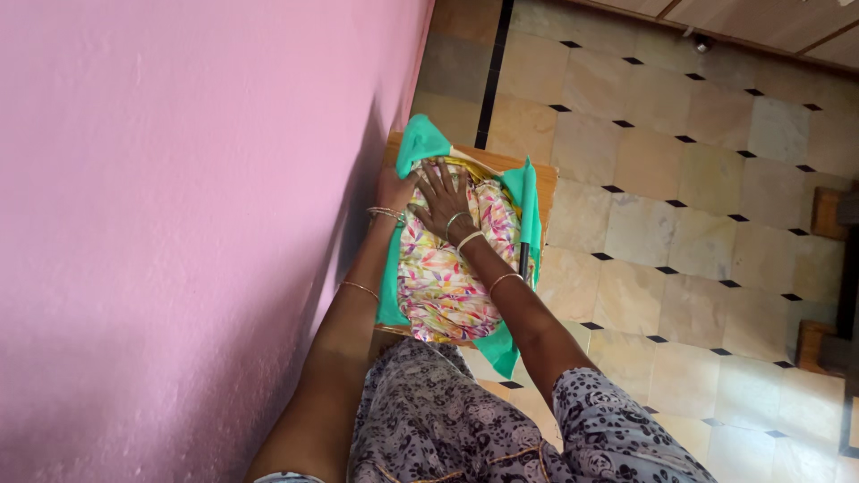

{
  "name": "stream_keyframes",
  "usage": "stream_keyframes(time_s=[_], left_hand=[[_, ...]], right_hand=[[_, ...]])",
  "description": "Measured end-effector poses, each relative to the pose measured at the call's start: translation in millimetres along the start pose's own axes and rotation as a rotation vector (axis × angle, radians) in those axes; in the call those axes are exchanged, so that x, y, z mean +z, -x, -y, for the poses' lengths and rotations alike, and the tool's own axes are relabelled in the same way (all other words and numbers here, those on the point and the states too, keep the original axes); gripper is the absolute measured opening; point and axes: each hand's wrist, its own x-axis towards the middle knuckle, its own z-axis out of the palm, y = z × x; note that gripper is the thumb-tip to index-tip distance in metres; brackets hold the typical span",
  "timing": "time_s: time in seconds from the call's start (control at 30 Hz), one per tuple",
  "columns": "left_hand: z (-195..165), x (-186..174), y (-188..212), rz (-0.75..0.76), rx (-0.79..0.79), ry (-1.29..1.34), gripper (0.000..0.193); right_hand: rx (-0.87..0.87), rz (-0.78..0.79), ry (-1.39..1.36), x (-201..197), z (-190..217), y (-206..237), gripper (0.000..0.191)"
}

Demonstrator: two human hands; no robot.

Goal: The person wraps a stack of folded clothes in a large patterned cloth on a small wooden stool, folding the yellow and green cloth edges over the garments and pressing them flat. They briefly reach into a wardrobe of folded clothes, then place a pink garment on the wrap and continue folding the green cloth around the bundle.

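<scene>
Pressing: right hand lies flat, fingers spread, on floral cloth
Left hand: grips cloth's far-left edge, fingers hidden
Cloth axis: runs away from body, on green cloth over wooden stool

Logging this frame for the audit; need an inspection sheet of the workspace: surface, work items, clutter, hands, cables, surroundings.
Surface: small wooden table against the pink wall, mostly covered by cloth.
Work items: floral multicoloured cloth spread over a green cloth; a yellow edge shows at the far end.
Clutter: dark slim object at the table's right edge, kind unclear.
Hands: left hand at the floral cloth's far-left edge, fingers hidden, grip cannot be told; right hand flat, fingers spread, pressing on the floral cloth. Bangles on both wrists.
Cables: nothing seen.
Surroundings: pink wall on the left; beige tiled floor with small dark diamonds; wooden furniture pieces at the far right.
</scene>
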Motion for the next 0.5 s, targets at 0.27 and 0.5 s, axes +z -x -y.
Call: stream_keyframes(time_s=[0.27, 0.5], left_hand=[[-15, 2, 18, 0.039, -0.251, -0.321, 0.03], [12, -22, 33, 0.063, -0.08, -0.161, 0.048]], right_hand=[[0.329, 0.324, -0.036, -3, 14, -37, 0.075], [0.341, 0.38, -0.199, -16, 2, -37, 0.069]])
